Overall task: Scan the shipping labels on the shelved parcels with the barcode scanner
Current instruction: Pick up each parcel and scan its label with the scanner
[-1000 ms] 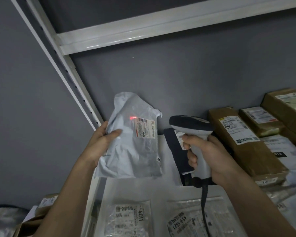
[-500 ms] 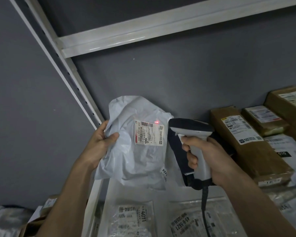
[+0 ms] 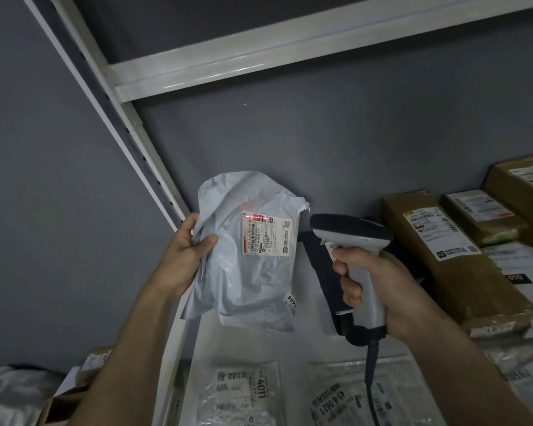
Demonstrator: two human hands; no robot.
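Note:
My left hand (image 3: 186, 253) grips the left edge of a crumpled grey plastic mailer (image 3: 253, 278) and holds it upright above the white shelf (image 3: 314, 342). Its white shipping label (image 3: 266, 235) faces me, and a red scan line lies across the barcode at the label's top. My right hand (image 3: 379, 287) is closed around the handle of a grey and black corded barcode scanner (image 3: 351, 238), index finger on the trigger. The scanner head sits just right of the mailer and points left at the label.
Brown labelled parcels (image 3: 443, 256) fill the shelf at the right, up to the grey back wall. Clear bagged parcels with labels (image 3: 237, 395) lie at the shelf's front. A white slotted upright (image 3: 126, 124) and the beam above frame the bay. More parcels (image 3: 19, 395) lie at the lower left.
The mailer has turned its label more squarely toward me and shifted slightly right. The red scan mark has moved from beside the label onto its top barcode.

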